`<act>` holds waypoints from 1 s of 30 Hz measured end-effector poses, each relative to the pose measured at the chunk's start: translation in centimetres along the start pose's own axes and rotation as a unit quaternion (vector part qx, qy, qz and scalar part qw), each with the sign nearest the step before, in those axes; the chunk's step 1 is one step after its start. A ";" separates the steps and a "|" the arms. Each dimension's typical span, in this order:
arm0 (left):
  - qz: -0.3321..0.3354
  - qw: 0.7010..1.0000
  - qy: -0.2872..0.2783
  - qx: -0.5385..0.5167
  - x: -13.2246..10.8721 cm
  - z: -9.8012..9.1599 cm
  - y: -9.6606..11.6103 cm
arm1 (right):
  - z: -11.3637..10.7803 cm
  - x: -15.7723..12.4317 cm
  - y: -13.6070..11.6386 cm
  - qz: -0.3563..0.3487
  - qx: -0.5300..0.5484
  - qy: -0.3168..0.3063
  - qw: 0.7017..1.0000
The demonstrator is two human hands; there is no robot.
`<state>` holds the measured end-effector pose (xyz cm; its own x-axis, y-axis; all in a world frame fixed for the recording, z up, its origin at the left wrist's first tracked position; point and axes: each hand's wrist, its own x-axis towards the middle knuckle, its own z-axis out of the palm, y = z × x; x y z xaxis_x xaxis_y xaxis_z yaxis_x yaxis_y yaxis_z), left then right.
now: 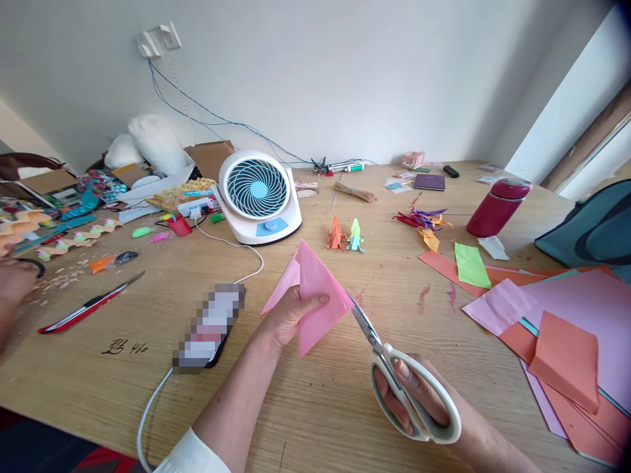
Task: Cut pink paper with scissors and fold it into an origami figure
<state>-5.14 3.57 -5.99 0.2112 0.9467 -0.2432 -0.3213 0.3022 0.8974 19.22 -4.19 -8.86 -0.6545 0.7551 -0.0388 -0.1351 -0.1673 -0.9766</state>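
Observation:
My left hand (286,318) grips a folded sheet of pink paper (320,282), its thumb pressed on the front face. The paper is held above the wooden table with its folds standing in points. In my right hand (424,387) is a pair of scissors (389,374) with white handles, my fingers through the loops. The blade tips touch the right corner of the pink paper; whether they have cut into it I cannot tell. Beyond the paper stand an orange origami figure (336,235) and a green and blue origami figure (355,236).
A phone (211,328) on a white cable lies left of my forearm. Further left are a red utility knife (91,303) and another person's hand (14,282). A white fan (259,197) stands behind. Coloured paper sheets (566,355) and a red flask (499,207) are at right.

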 end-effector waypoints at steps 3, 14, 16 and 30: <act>-0.002 1.000 -0.004 -0.003 -0.1 0.1 0.0 | 0.3 0.0 -0.8 0.008 -0.016 0.002 1.000; -0.003 0.999 -0.025 0.037 -0.4 -0.2 0.2 | 0.4 0.1 -1.8 0.039 -0.060 -0.005 0.997; -0.010 0.998 -0.033 0.049 -0.4 -0.2 0.1 | 0.3 0.1 -1.7 0.037 -0.057 -0.005 0.998; -0.012 0.996 -0.068 0.062 -0.5 -0.2 -0.1 | 0.6 0.2 -1.8 0.029 -0.064 0.022 0.997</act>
<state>-5.35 3.09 -6.04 0.3430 0.9129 -0.2215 -0.2004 0.3014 0.9322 18.87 -4.12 -6.98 -0.6243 0.7744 -0.1030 -0.0005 -0.1323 -0.9912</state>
